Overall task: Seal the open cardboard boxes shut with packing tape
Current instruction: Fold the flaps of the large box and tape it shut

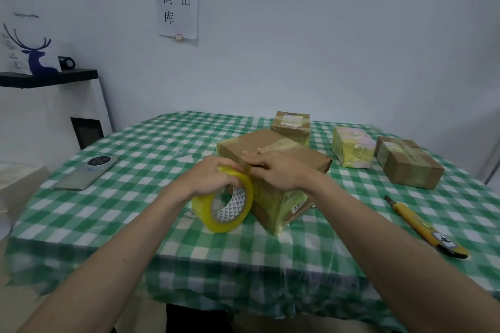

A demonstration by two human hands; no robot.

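A brown cardboard box (281, 154) lies in the middle of the checked table, with yellowish tape across its top and near side. My left hand (213, 174) grips a yellow roll of packing tape (224, 205) that stands on edge against the box's near left side. On the box's top near edge my right hand (273, 169) lies with its fingers stretched out flat, pressing toward the roll.
Three more taped boxes stand behind and to the right: one at the back (291, 127), a yellow-wrapped one (351, 147) and a brown one (408, 161). A yellow utility knife (424, 227) lies at the right, a phone (86, 172) at the left. The green checked tablecloth (135, 159) hangs over the near edge.
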